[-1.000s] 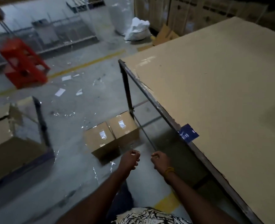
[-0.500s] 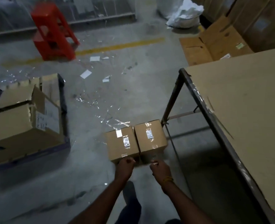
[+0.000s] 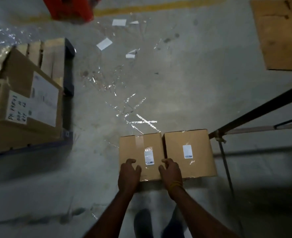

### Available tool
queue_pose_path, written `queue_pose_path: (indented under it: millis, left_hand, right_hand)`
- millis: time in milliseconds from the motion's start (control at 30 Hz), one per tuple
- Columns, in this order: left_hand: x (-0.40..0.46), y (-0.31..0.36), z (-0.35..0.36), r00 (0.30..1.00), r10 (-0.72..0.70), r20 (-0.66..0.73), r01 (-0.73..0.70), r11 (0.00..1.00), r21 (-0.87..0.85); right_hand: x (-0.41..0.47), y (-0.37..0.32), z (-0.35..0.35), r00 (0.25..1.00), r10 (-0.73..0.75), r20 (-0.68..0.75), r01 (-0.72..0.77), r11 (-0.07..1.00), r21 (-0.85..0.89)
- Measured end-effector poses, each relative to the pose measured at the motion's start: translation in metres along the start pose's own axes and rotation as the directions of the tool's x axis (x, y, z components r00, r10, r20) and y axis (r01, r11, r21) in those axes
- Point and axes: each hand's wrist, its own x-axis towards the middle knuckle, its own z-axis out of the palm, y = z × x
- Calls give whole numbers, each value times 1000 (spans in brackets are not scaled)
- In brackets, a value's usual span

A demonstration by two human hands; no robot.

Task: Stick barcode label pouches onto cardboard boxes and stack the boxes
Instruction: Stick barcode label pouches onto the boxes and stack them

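Two small cardboard boxes stand side by side on the concrete floor, touching. The left box [image 3: 133,148] carries a clear label pouch [image 3: 149,157] on its taped top. The right box [image 3: 202,152] has its own label pouch [image 3: 187,151]. My left hand [image 3: 129,176] is over the near left corner of the left box, fingers half curled and spread. My right hand [image 3: 171,174], with a yellow band at the wrist, sits at the near end of the seam between the boxes, fingers bent the same way. Neither hand plainly grips anything.
A pallet [image 3: 68,86] with large cardboard cartons [image 3: 21,100] stands at the left. A dark metal table frame [image 3: 262,109] runs along the right, beside the right box. Flat cardboard [image 3: 279,35] lies top right, a red stool [image 3: 69,7] at the top. Film scraps [image 3: 133,114] and paper pieces [image 3: 104,43] litter the floor.
My view has tilted down from the table to the floor. Both hands have reached forward from closed fists onto the near edge of the left box, fingers now loosened.
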Motion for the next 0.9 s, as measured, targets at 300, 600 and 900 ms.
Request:
queue_pose_path:
  millis: [300,600,900]
  left_hand:
    - [133,-73,86,994,4,-105,14,986,165]
    - [170,-120,101,996,-53,-67,61,990,124]
    - [92,-64,38,960,77,-269,-50,993,107]
  right_hand:
    - [130,67,81,1000,-1,-3,0,986,-164]
    - [154,98,111,1000,-25,16,28,974,-225]
    - [79,40,68,976,-140,-164,87,952,-293]
